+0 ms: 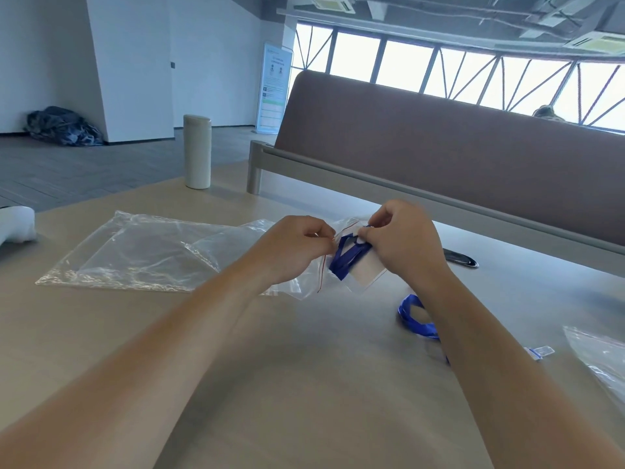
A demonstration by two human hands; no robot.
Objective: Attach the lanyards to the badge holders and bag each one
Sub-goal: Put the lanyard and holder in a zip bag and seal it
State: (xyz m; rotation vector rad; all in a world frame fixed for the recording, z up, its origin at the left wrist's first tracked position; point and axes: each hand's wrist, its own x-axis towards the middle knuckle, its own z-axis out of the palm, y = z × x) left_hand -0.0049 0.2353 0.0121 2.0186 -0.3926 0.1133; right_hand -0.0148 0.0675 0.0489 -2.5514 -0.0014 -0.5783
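Note:
A small clear zip bag (351,286) with a red seal line sits in mid-table between my hands. Inside it lie a folded blue lanyard (343,260) and a clear badge holder (367,274). My left hand (294,248) pinches the bag's mouth on the left side. My right hand (402,243) pinches the mouth on the right, fingers curled over the top of the lanyard. A second blue lanyard (417,318) loops on the table under my right forearm, its white clip end (539,352) showing to the right.
Large clear plastic bags (135,255) lie flat to the left. Another clear bag (598,360) lies at the right edge. A pale cylindrical bottle (197,152) stands at the table's far side. A brown divider panel (439,154) runs along the back. A dark object (460,258) lies near it.

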